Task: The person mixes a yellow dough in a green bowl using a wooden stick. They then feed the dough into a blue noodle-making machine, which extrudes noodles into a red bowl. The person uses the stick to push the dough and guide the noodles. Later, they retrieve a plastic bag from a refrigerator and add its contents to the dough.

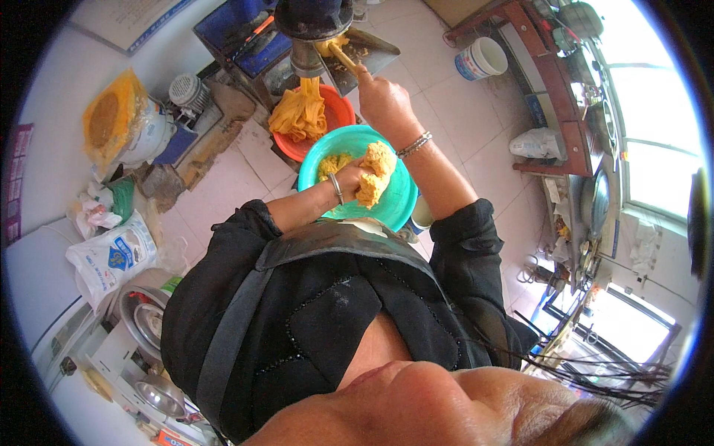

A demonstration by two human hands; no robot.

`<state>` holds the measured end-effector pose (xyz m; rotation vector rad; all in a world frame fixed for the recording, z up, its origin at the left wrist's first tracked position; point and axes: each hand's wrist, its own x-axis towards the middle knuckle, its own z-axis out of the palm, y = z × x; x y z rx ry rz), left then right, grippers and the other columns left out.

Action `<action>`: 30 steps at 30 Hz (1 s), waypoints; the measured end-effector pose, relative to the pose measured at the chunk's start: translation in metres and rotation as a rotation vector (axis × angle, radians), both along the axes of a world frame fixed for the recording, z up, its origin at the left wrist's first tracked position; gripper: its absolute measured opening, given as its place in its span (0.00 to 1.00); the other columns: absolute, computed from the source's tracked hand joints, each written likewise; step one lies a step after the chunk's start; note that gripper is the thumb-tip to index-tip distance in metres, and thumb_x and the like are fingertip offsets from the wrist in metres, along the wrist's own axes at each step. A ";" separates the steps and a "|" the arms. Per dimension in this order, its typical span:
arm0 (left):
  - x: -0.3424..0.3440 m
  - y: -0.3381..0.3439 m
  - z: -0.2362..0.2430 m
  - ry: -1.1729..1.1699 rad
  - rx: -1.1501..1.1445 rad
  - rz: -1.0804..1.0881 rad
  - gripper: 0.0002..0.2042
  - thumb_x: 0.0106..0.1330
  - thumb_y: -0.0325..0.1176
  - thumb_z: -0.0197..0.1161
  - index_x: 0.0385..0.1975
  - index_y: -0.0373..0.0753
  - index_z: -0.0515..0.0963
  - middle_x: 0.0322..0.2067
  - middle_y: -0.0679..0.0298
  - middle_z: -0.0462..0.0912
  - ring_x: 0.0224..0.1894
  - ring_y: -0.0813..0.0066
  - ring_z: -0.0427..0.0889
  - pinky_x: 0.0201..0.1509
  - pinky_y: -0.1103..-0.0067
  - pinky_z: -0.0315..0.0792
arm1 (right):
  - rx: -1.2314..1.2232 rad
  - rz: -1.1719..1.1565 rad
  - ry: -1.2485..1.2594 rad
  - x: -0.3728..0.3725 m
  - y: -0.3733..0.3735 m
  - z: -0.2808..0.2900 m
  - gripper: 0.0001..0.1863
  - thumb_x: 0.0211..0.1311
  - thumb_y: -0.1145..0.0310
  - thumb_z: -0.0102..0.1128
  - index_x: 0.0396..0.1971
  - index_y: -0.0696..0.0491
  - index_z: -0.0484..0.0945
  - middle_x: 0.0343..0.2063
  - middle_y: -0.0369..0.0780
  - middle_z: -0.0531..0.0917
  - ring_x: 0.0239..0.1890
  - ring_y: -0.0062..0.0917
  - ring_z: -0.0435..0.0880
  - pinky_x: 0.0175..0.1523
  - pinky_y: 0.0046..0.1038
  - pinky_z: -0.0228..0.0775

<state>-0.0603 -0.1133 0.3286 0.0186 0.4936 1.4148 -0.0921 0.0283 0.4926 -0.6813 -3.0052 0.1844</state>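
My left hand [352,181], with a bangle on its wrist, grips a lump of crumbly yellow dough [379,165] above a turquoise basin [404,195]. More yellow dough [332,165] lies inside that basin. My right hand [387,105] is closed around a pale wooden stick [343,58]. The stick's far end reaches to yellow dough at the feed opening of a dark machine [314,21]. From the machine's metal outlet [306,61], soft yellow strands [299,115] hang down into an orange-red basin [341,106], just beyond the turquoise one.
At the far right stands a white bucket [487,58] near a reddish-brown table [563,137]. On the left are an electric motor [189,93], a bucket covered with a yellow plastic bag [115,111] and a white printed sack [115,256]. Metal bowls [143,316] sit at the lower left.
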 end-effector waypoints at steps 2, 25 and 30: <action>-0.002 -0.002 0.011 -0.097 0.053 -0.038 0.16 0.64 0.29 0.57 0.52 0.38 0.72 0.45 0.59 0.80 0.47 0.64 0.81 0.51 0.65 0.76 | -0.072 -0.047 0.015 0.000 0.001 0.000 0.20 0.61 0.69 0.48 0.54 0.53 0.71 0.23 0.48 0.81 0.26 0.43 0.83 0.31 0.41 0.75; 0.001 0.018 0.016 0.155 -0.036 -0.095 0.11 0.63 0.37 0.57 0.39 0.37 0.77 0.29 0.64 0.82 0.26 0.76 0.81 0.29 0.79 0.77 | 0.000 -0.028 -0.018 -0.005 0.011 -0.004 0.22 0.63 0.65 0.47 0.58 0.49 0.67 0.23 0.45 0.81 0.28 0.43 0.83 0.33 0.43 0.75; -0.005 0.020 0.004 0.129 -0.031 -0.162 0.11 0.64 0.37 0.57 0.39 0.37 0.78 0.28 0.64 0.82 0.25 0.76 0.82 0.28 0.77 0.78 | -0.072 -0.053 0.030 -0.008 0.013 -0.007 0.21 0.64 0.66 0.46 0.57 0.49 0.68 0.24 0.47 0.81 0.28 0.46 0.82 0.33 0.45 0.75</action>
